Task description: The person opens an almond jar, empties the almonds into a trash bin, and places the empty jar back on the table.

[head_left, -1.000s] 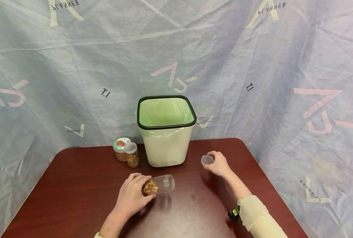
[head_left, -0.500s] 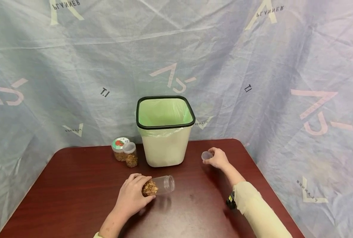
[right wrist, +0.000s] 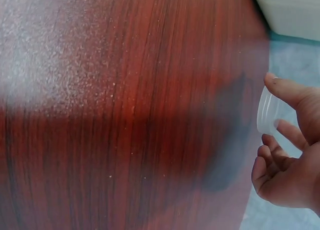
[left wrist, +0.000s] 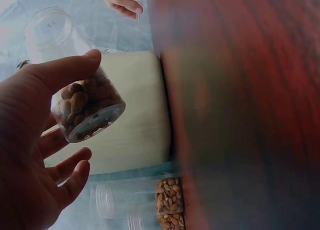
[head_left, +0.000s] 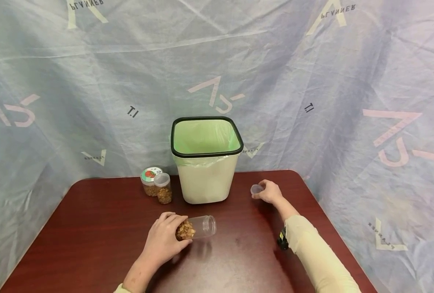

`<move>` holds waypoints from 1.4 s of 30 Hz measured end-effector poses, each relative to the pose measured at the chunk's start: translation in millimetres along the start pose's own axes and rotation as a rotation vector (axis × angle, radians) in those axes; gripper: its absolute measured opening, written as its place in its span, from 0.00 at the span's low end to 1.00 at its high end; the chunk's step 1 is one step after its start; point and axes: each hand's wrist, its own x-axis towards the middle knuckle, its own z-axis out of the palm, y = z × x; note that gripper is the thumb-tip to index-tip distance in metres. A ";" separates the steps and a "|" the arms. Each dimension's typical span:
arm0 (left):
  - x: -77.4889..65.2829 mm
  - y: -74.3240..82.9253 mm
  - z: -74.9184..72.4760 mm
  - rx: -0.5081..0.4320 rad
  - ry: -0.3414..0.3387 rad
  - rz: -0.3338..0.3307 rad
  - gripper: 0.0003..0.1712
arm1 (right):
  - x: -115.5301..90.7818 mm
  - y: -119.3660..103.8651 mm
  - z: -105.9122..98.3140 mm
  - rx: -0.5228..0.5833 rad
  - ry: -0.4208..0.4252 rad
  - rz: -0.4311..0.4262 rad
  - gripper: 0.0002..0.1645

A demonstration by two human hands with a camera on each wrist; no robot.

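Observation:
My left hand (head_left: 164, 239) grips a clear plastic jar (head_left: 202, 226) round its lower part. The jar lies tilted on its side in the head view, its uncapped mouth pointing right. Brown nut-like pieces (left wrist: 80, 101) fill its bottom end in the left wrist view. Over the table's right part, my right hand (head_left: 271, 192) pinches a translucent round lid (right wrist: 268, 110) by its edge between thumb and fingers. Between the hands, farther back, stands a cream trash bin (head_left: 206, 179) with a black rim and a pale green liner.
Left of the bin stand two jars holding brown nuts: a slim jar (head_left: 163, 191) with a translucent lid and a wider jar (head_left: 149, 188) with a green printed lid. The dark red table (head_left: 92, 228) meets a grey printed cloth (head_left: 129, 81) at the back.
My right hand has moved slightly farther back over the table with the lid. The left hand and its jar keep nearly the same place. The head view has shifted slightly.

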 end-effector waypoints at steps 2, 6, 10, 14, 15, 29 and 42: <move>0.0 0.7 0.2 -0.001 -0.009 0.001 0.38 | 0.1 1.6 0.4 -0.009 -0.005 0.001 0.38; -0.1 1.5 0.5 0.004 -0.021 -0.002 0.38 | -0.5 4.6 2.6 -0.023 -0.011 0.013 0.39; -0.5 1.9 0.4 0.007 -0.012 0.005 0.38 | -1.8 7.9 6.2 -0.026 -0.013 0.030 0.39; -2.4 2.8 1.4 0.001 -0.023 0.005 0.38 | -3.9 10.8 10.0 -0.017 -0.020 0.039 0.38; -2.9 3.2 1.8 -0.001 -0.030 0.003 0.38 | -4.4 11.3 10.8 -0.012 -0.022 0.045 0.38; -3.4 6.1 3.9 -0.030 -0.049 -0.011 0.39 | -3.9 10.5 12.5 -0.038 -0.017 0.014 0.42; -1.8 5.4 6.1 -0.024 -0.060 -0.020 0.39 | 11.3 -1.2 -5.5 0.131 0.054 0.005 0.31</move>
